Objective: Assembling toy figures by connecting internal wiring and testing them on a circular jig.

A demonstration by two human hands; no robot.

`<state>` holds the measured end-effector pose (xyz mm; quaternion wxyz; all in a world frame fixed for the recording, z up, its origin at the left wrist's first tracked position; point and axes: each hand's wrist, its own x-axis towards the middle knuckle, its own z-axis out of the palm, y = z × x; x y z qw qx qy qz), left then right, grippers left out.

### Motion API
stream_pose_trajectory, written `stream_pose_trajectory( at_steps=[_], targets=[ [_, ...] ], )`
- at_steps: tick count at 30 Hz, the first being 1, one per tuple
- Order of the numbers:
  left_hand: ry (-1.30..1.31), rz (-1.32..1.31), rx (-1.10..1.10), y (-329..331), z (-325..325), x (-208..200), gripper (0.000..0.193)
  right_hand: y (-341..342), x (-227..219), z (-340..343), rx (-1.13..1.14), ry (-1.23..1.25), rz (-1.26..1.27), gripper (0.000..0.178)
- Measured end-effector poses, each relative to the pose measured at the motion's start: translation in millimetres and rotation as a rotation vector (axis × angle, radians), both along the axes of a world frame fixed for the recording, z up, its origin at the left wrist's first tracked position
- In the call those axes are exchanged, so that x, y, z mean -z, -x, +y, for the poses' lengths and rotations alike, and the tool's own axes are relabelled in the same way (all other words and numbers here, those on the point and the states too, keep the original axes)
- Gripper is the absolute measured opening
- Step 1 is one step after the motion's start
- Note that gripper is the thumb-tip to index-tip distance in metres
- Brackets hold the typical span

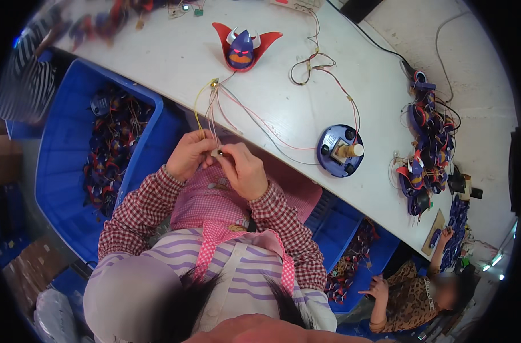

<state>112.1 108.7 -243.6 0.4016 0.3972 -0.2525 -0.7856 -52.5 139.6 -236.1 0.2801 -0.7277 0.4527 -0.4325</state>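
Just in front of the table edge, my left hand is closed in a pinch on thin wires. My right hand pinches a small pale part with a dark spot at the wires' lower ends; its kind is too small to tell. These yellow, red and white wires run up to a small brass-coloured piece on the table. Beyond it lies a purple toy head with white horns and a red collar. Longer wires lead right to a round blue-purple base bearing a pale cylinder.
A blue bin of wired toy parts stands at the left, another blue bin under the table at the right. Toy heads are heaped on the white table at the far right. A co-worker sits at the lower right.
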Motion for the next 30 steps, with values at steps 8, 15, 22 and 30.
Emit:
stream_pose_trajectory(
  at_steps=[8,15,22,30],
  targets=[
    [0.018,-0.018,0.013,1,-1,0,0.004,1,4,2,0.016,-0.013,-0.142,0.018],
    [0.003,-0.038,-0.022,4,3,-3,0.004,-2,11,1,0.042,0.036,-0.153,0.017],
    [-0.012,-0.050,-0.036,6,6,-2,0.004,-1,13,5,0.047,0.001,-0.121,0.017],
    [-0.019,-0.068,-0.062,9,4,-4,0.005,-4,10,6,0.094,-0.038,-0.201,0.015]
  ],
)
